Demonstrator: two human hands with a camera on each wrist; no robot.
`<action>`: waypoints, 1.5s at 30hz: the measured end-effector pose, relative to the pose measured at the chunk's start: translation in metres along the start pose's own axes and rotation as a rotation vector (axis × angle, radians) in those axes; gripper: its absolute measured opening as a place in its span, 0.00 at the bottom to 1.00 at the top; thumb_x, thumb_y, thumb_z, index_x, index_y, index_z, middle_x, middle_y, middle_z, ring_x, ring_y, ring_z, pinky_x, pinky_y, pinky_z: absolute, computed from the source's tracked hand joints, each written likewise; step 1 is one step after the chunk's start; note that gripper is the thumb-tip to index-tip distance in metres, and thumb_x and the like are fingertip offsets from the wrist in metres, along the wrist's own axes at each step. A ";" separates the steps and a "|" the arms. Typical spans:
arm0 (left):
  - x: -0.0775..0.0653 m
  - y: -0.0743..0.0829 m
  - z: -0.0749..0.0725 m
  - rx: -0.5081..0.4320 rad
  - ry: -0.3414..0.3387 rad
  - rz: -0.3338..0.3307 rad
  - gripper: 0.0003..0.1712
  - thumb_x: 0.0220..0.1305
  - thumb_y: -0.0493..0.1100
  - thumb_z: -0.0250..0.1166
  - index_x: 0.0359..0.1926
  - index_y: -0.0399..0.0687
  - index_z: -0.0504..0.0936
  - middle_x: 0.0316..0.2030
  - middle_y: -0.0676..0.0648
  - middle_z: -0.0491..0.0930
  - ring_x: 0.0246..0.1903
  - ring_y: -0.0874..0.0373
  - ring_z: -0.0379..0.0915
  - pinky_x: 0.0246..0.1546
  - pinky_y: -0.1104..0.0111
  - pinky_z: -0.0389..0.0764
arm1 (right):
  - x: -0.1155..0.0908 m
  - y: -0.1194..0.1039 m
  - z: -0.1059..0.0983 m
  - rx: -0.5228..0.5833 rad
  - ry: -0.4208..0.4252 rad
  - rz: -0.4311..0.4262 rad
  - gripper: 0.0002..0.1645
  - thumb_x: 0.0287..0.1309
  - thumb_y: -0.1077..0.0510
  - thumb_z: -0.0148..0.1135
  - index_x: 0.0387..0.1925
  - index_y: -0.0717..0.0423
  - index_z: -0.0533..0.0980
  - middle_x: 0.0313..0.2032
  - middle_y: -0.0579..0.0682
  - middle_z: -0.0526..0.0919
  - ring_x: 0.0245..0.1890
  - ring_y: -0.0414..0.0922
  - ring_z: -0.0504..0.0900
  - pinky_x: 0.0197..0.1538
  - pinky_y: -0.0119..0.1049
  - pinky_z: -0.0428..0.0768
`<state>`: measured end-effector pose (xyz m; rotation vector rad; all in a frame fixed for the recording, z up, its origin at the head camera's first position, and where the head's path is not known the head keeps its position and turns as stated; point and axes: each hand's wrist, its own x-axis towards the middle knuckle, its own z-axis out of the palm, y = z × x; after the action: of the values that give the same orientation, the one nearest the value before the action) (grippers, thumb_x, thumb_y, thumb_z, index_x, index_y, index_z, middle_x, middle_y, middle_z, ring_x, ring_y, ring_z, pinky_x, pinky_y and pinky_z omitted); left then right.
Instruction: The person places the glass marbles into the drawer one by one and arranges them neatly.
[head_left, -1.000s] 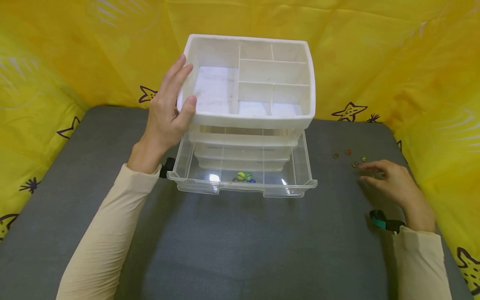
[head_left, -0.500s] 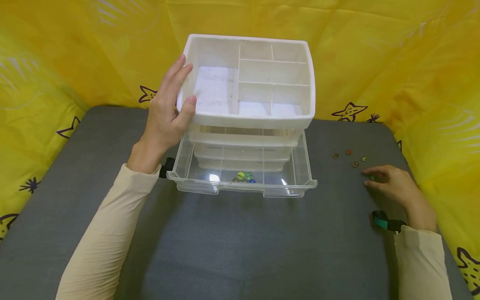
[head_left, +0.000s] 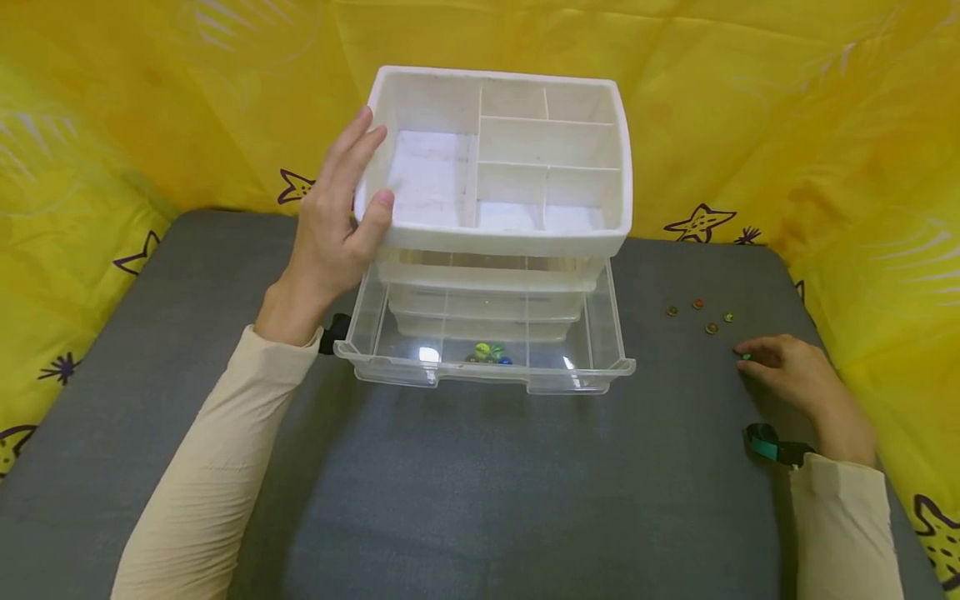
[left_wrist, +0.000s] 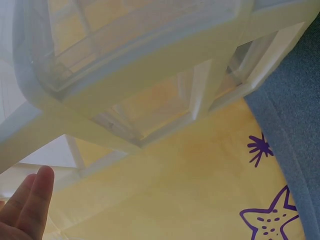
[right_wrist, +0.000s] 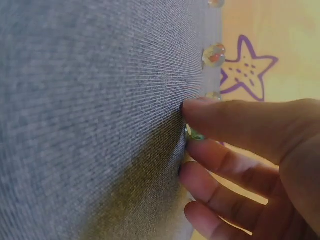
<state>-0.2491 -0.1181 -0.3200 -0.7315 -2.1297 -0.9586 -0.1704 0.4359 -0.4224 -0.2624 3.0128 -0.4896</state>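
Observation:
My left hand [head_left: 330, 225] rests against the left side of a white plastic drawer organizer [head_left: 495, 242], its fingers straight along the rim and the thumb at the front corner. In the left wrist view two fingertips [left_wrist: 44, 180] show beside the organizer's frame. On the right, my right hand [head_left: 806, 383] pinches a green marble [head_left: 746, 357] between thumb and index finger, low at the grey cloth. Clear glass marbles with coloured swirls lie just beyond it, one with orange [right_wrist: 215, 55]. A transparent drawer [head_left: 480, 370] stands pulled out at the organizer's bottom, with several marbles [head_left: 482, 351] inside.
Several loose marbles [head_left: 712, 328] lie on the grey cloth-covered table [head_left: 480, 483] right of the organizer. Its divided top compartments [head_left: 551, 143] sit above the drawers. Yellow patterned fabric [head_left: 705, 108] hangs behind and along both sides.
My right hand has drawn slightly right, away from the loose marbles, and its thumb and index finger have closed on the green marble. The left hand and organizer have barely moved.

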 end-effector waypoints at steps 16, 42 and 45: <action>0.001 0.001 0.000 0.015 -0.015 0.004 0.34 0.66 0.49 0.50 0.69 0.38 0.68 0.73 0.39 0.63 0.72 0.50 0.60 0.71 0.57 0.64 | 0.004 -0.030 0.005 0.067 0.074 -0.051 0.12 0.58 0.59 0.68 0.43 0.58 0.84 0.36 0.58 0.88 0.31 0.14 0.65 0.34 0.26 0.72; 0.000 0.002 -0.001 0.019 -0.007 -0.006 0.34 0.65 0.49 0.50 0.70 0.39 0.68 0.73 0.40 0.63 0.72 0.50 0.61 0.70 0.54 0.66 | -0.004 -0.074 -0.016 0.128 0.209 -0.140 0.13 0.56 0.61 0.70 0.44 0.58 0.84 0.36 0.55 0.87 0.35 0.12 0.65 0.40 0.14 0.67; 0.000 0.002 -0.001 0.019 -0.008 -0.005 0.34 0.66 0.49 0.50 0.70 0.39 0.68 0.73 0.40 0.63 0.72 0.50 0.61 0.70 0.55 0.66 | -0.005 -0.081 -0.018 0.125 0.244 -0.158 0.13 0.53 0.63 0.71 0.43 0.57 0.84 0.36 0.53 0.86 0.35 0.12 0.66 0.42 0.12 0.67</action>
<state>-0.2470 -0.1179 -0.3187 -0.7218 -2.1453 -0.9381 -0.1549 0.3664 -0.3786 -0.4657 3.1930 -0.7740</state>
